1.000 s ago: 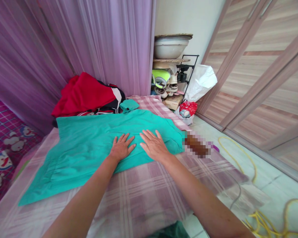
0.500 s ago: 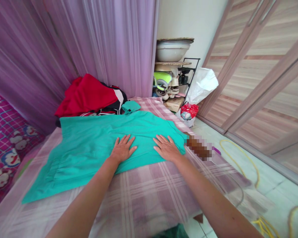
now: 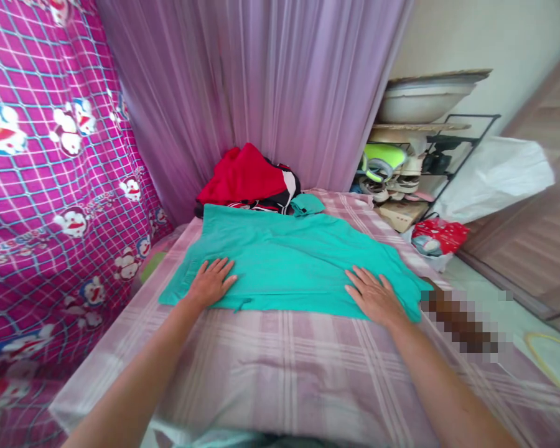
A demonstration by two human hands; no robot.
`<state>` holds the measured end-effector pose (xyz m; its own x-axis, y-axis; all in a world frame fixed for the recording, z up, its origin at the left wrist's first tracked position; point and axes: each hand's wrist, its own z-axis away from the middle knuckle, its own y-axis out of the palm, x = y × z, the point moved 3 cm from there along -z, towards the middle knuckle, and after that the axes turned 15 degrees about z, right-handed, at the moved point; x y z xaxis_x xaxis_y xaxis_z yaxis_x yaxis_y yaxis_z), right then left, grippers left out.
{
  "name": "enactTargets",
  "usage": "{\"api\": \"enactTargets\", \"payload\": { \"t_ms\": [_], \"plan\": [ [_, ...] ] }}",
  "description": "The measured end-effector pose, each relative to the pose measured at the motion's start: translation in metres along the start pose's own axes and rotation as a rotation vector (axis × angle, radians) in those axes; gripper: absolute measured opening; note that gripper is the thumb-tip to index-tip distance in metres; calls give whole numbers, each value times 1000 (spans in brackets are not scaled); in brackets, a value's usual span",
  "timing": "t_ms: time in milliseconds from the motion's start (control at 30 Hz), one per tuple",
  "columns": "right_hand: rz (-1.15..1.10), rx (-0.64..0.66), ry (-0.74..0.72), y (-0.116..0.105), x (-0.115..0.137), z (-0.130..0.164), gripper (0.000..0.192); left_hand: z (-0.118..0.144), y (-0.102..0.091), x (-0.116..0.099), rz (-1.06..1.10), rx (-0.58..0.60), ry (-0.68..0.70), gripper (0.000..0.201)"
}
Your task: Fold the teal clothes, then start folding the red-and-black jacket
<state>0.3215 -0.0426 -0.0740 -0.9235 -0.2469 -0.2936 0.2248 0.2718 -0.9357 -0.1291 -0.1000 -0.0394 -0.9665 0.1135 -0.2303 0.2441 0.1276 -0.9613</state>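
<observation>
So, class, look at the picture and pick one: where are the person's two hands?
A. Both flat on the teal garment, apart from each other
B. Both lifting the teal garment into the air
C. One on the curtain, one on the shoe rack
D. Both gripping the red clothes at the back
A: the left hand and right hand lie palm down, fingers spread, near opposite ends of the teal garment, which lies flat on the checked sheet.

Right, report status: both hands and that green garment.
Left hand flat, open on teal garment, near edge. Right hand flat, open on its right end. Garment spread on checked sheet. Red clothes pile touches its far edge.
</observation>
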Motion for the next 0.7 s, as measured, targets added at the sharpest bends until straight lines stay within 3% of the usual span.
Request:
{"api": "enactTargets", "payload": {
  "t_ms": [133, 367, 467, 600, 700],
  "plan": [
    [14, -69, 10, -1, 0, 0, 53, 14, -11, 18, 60, -87, -37, 53],
    [17, -349, 138, -19, -6, 20, 42, 27, -16, 19, 179, -304, -27, 50],
    [-30, -442, 128, -19, -8, 36, 38, 36, -18, 20, 206, -374, 1, 49],
    [-146, -432, 56, -10, -10, 50, 37, 50, -18, 20, 229, -377, 53, 49],
    [-233, -339, 2, -4, -13, 52, 47, 60, -13, 22, 241, -265, 98, 52]
  ]
}}
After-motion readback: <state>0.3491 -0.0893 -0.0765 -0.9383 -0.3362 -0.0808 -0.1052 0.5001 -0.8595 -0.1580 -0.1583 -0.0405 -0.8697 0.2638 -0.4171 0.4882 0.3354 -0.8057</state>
